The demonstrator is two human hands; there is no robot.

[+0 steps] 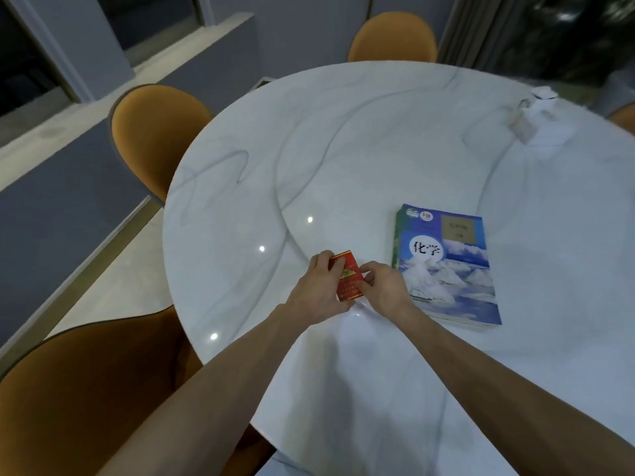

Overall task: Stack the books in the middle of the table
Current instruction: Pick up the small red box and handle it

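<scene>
Hands together: left hand (318,293) and right hand (383,285) pinch the small red book (348,274) near the table (343,139) edge; ideally they lift it level and square it onto the blue chemistry book (446,266) just beside

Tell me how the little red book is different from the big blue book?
The little red book is much smaller than the big blue book. The red one is held by the left hand and right hand; the blue one lies untouched. The blue one shows snowy mountains; the red one is mostly plain red. Both are on the white table.
</scene>
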